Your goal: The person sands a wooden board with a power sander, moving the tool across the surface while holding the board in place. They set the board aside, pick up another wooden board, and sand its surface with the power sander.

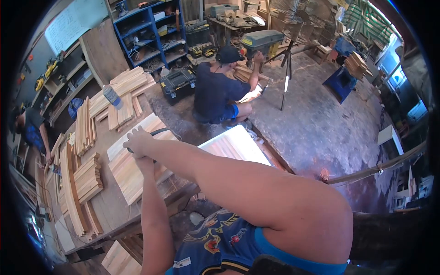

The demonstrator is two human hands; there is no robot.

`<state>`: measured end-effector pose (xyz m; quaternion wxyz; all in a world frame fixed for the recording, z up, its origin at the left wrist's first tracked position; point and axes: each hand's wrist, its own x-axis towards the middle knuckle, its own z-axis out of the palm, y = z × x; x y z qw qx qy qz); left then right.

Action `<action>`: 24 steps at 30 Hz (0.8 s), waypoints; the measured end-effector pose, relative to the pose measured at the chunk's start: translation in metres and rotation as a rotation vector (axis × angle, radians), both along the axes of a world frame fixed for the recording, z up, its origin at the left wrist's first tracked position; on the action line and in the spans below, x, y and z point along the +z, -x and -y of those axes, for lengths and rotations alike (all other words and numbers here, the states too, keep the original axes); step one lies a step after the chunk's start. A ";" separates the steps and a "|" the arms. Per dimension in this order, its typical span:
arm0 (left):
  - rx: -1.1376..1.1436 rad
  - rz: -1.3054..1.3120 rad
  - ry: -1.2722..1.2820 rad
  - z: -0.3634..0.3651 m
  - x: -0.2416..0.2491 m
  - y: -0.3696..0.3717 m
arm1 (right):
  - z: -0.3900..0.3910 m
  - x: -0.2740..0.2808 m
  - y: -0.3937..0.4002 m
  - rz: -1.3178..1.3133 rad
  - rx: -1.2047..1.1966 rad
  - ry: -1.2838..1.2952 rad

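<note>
Across a light panel of joined wood strips (123, 176) on the workbench, both my arms reach forward. My right hand (138, 140) bends its fingers over a small dark object that it mostly covers. A black cord or hose (160, 130) runs from beside that hand to the right. Close below is my left hand (143, 160), near the same object; its fingers are mostly hidden. A pale strip shows along the panel's upper left edge.
Wood strips (86, 176) and a bottle (111, 95) lie on the workbench (110, 211). A seated person (215, 91) works beyond it near a black toolbox (178, 84); another person (34, 130) stands at far left. A white-edged panel (236, 145) and a tripod (286, 68) are right.
</note>
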<state>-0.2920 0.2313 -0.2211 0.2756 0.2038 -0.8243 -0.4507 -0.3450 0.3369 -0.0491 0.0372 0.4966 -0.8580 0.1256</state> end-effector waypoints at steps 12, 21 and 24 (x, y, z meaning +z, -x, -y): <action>0.045 -0.003 -0.042 -0.013 0.028 -0.006 | 0.009 -0.001 0.008 0.033 0.036 -0.073; -0.018 -0.190 -0.207 0.013 0.054 -0.036 | 0.060 -0.009 -0.009 -0.020 0.012 -0.025; 0.008 -0.193 -0.061 0.041 0.047 -0.041 | 0.082 -0.015 -0.015 -0.042 0.033 -0.039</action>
